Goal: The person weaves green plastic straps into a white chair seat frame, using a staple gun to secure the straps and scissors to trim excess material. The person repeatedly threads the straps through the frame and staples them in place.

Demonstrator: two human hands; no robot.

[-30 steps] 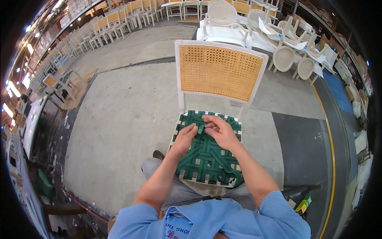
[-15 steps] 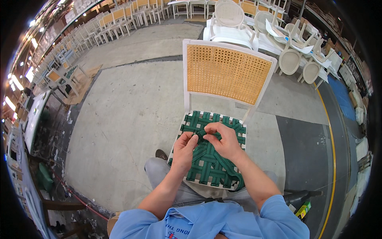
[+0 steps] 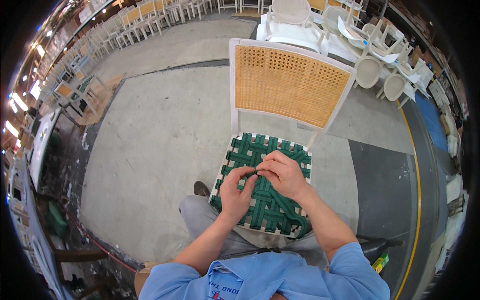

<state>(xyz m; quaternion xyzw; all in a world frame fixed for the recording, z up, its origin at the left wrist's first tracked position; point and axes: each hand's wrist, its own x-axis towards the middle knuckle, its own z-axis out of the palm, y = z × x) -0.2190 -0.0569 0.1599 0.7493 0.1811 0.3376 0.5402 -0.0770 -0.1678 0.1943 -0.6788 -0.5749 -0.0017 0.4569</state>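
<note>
A white-framed chair with a woven cane backrest (image 3: pixel 287 82) stands in front of me. Green elastic straps form a woven seat (image 3: pixel 259 214) across its frame. Over the middle of that seat, my left hand (image 3: pixel 235 196) and my right hand (image 3: pixel 285 177) meet, each with the fingertips closed. Between them they pinch a short, dark, bunched piece of green webbing strap (image 3: pixel 252 173). A loose length of strap (image 3: pixel 289 207) runs from below my right hand toward the seat's front right corner and hangs in a loop there.
White chairs (image 3: pixel 367 70) are heaped at the back right, and more chairs (image 3: pixel 142 20) stand in rows at the back left. A light table (image 3: pixel 44 135) stands at the left. A yellow-green box (image 3: pixel 380 262) lies by my right side. My knees flank the seat.
My left hand has turned, its fingers now reaching to my right hand's fingertips over the strap. The view has shifted slightly, and both hands stay above the seat's middle.
</note>
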